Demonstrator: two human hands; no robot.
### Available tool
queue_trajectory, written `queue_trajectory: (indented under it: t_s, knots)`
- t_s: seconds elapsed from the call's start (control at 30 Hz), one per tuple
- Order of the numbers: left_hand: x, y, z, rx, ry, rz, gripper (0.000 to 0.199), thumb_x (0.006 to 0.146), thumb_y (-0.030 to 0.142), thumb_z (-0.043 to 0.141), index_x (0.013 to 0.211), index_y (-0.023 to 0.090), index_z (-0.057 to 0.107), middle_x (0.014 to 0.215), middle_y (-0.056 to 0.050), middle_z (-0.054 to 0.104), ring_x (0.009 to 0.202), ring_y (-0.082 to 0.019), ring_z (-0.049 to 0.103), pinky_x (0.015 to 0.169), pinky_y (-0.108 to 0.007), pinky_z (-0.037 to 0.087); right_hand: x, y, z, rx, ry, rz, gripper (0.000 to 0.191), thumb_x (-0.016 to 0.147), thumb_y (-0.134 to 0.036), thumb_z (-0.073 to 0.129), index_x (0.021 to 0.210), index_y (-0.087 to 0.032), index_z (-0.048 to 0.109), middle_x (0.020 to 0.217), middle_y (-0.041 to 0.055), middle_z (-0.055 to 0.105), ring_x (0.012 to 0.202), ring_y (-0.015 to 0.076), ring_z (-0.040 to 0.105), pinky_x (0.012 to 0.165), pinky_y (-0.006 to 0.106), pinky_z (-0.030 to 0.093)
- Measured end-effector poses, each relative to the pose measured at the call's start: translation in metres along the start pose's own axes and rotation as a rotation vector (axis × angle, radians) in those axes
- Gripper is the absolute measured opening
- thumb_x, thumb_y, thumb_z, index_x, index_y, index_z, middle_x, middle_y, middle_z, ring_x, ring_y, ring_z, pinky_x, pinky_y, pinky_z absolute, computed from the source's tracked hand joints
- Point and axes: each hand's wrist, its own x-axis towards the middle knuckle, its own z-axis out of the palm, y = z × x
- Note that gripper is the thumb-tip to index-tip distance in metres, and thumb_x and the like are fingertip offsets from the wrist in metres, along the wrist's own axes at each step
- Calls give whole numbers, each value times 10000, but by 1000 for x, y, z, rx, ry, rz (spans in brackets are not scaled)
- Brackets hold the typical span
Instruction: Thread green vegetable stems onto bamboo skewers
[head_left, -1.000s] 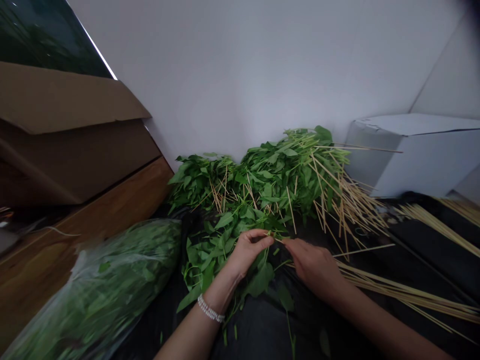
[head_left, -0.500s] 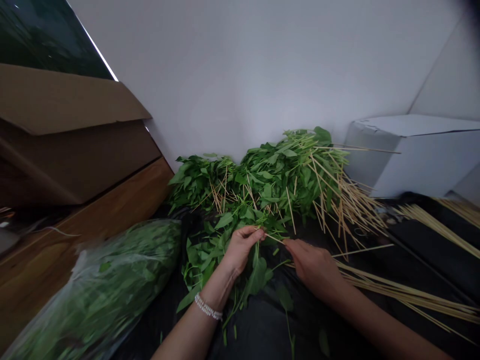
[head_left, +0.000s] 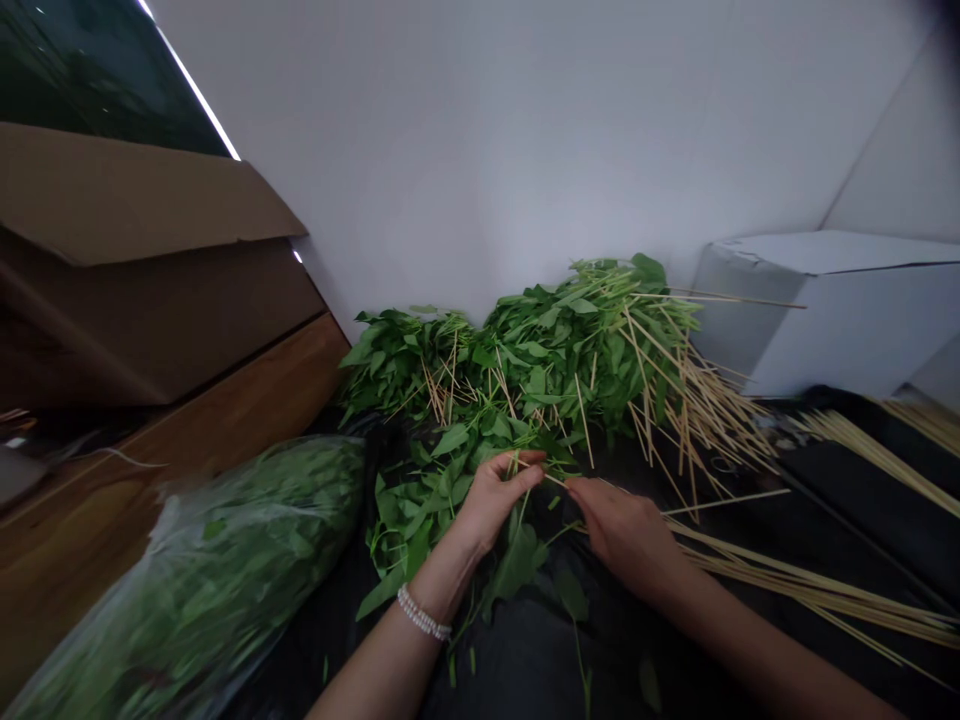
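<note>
My left hand [head_left: 491, 500], with a beaded bracelet [head_left: 422, 613] at its wrist, is closed on a leafy green stem. A broad leaf [head_left: 519, 562] of it hangs below the fingers. My right hand [head_left: 619, 525] pinches a thin wooden stick [head_left: 556, 480], which reaches across to the left fingers. The stick's tip is partly hidden by those fingers, so I cannot tell whether it pierces the stem. Under and beyond my left hand lie loose leafy stems [head_left: 412, 525]. Long thin sticks [head_left: 795, 580] lie right of my right hand.
Against the white wall rest heaps of leafy greens with sticks [head_left: 570, 340]. A clear plastic bag of leaves [head_left: 262, 550] lies at left, near an open cardboard box [head_left: 157, 300]. At right stand a white box [head_left: 847, 310] and more sticks [head_left: 877, 455]. Black sheeting [head_left: 525, 660] covers the surface.
My left fingers have shifted slightly right and spread somewhat, coming nearer my right fingertips. The right hand has barely moved and still holds the stick.
</note>
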Motion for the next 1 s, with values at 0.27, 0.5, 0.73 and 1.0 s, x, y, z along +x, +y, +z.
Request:
queue_trajectory:
  t_s: [0.27, 0.5, 0.73, 1.0]
  knots:
    - [6, -2, -3, -111, 112, 28, 303, 558, 388, 874, 674, 143, 739, 704, -28, 702, 688, -126, 602, 758, -255, 454, 0, 2, 2, 30, 0, 24, 291, 956, -175, 359, 1058, -209, 629, 949, 45, 717, 808, 145, 675, 684, 232, 467]
    - [0, -9, 6, -94, 80, -16, 312, 533, 390, 881, 631, 140, 723, 667, -14, 684, 643, -113, 576, 703, -245, 441, -1, -2, 5, 23, 7, 20, 277, 940, -147, 372, 1048, -199, 622, 922, 45, 713, 798, 149, 675, 664, 237, 458]
    - [-1, -11, 10, -33, 86, 36, 299, 553, 398, 868, 621, 145, 723, 644, -11, 666, 637, -117, 566, 712, -251, 444, 0, -2, 9, 39, -1, 14, 279, 930, -133, 366, 1048, -201, 609, 885, 41, 706, 783, 147, 670, 663, 231, 450]
    - [-2, -8, 8, 16, 48, 51, 373, 606, 469, 828, 806, 160, 768, 788, -47, 736, 725, -166, 631, 756, -286, 473, 4, 0, 0, 14, 85, 4, 290, 951, -154, 349, 1051, -195, 618, 912, 52, 714, 773, 146, 671, 676, 229, 461]
